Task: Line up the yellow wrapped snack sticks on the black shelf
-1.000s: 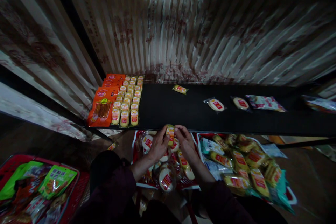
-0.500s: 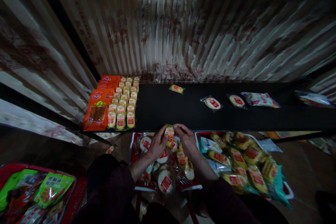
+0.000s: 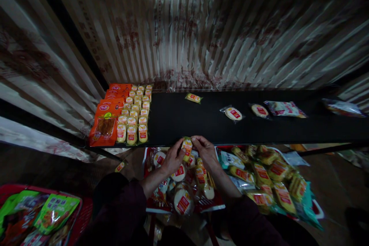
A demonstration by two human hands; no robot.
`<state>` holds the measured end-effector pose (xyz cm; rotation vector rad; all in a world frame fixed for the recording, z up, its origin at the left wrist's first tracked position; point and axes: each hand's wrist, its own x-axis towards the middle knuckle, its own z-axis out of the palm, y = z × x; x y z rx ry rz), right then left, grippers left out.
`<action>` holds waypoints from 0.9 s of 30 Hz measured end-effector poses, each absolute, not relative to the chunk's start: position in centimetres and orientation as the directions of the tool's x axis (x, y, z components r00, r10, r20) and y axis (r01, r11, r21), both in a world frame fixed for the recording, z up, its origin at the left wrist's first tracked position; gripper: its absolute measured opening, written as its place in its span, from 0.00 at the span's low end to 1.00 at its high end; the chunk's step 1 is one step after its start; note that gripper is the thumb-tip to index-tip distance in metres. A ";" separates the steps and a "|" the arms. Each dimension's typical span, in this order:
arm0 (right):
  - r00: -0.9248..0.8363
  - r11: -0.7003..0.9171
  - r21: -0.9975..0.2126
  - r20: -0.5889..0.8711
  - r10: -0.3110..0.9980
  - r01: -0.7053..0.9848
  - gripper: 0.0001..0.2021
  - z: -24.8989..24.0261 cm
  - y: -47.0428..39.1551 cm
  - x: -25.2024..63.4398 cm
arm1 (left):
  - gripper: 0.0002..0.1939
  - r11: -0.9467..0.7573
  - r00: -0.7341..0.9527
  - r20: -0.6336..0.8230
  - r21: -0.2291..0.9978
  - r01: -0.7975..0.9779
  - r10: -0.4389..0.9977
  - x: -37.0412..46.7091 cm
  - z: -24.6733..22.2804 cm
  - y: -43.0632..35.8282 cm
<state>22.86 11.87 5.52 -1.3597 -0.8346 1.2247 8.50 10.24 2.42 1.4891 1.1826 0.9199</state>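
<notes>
Between my two hands, at the front edge of the black shelf (image 3: 184,123), is a small yellow snack pack (image 3: 187,149) with a red and white label. My left hand (image 3: 173,158) grips its left side. The fingers of my right hand (image 3: 204,151) pinch its top right corner. Below them a red basket (image 3: 145,184) holds round white and yellow wrapped snacks. Rows of like yellow packs (image 3: 132,133) stand upright at the shelf's left end, beside orange packets (image 3: 104,123).
A single yellow pack (image 3: 193,98), two round white packs (image 3: 233,113) and a striped packet (image 3: 285,109) lie on the shelf. A second basket (image 3: 317,209) of yellow packs is at right, a red basket (image 3: 83,215) with green bags at lower left. Striped cloth (image 3: 178,27) hangs behind.
The view has shifted slightly. Both hands keep nearly the same pose around the yellow pack, and nothing on the shelf has moved.
</notes>
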 end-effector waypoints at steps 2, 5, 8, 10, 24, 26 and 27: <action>0.225 -0.190 -0.970 -0.221 0.949 -0.152 0.17 5.5 12.0 22.9 | 0.26 -0.040 0.239 -0.013 0.976 0.213 0.971 8.5 2.3 10.4; 0.221 -0.199 -0.970 -0.227 0.948 -0.141 0.18 5.3 12.2 23.2 | 0.26 -0.013 0.240 -0.031 0.983 0.183 0.970 8.4 2.0 10.5; 0.210 -0.194 -0.972 -0.219 0.953 -0.135 0.19 5.3 12.5 23.5 | 0.26 0.016 0.253 -0.057 0.986 0.163 0.966 8.4 1.7 10.8; 0.209 -0.192 -0.973 -0.216 0.954 -0.130 0.19 5.5 12.7 23.6 | 0.27 0.019 0.255 -0.055 0.989 0.144 0.965 8.4 1.6 11.0; 0.202 -0.088 -0.996 -0.090 0.975 -0.020 0.25 4.8 13.5 23.5 | 0.26 0.052 0.161 -0.037 0.994 -0.093 0.986 9.1 1.6 12.0; 0.181 -0.061 -0.998 -0.057 0.982 0.012 0.25 5.0 13.3 23.2 | 0.27 0.084 0.139 -0.061 0.983 -0.164 0.988 9.2 1.8 12.2; 0.168 -0.051 -0.998 -0.045 0.985 0.032 0.25 5.1 13.1 23.1 | 0.28 0.093 0.128 -0.070 0.978 -0.188 0.989 9.3 2.0 12.3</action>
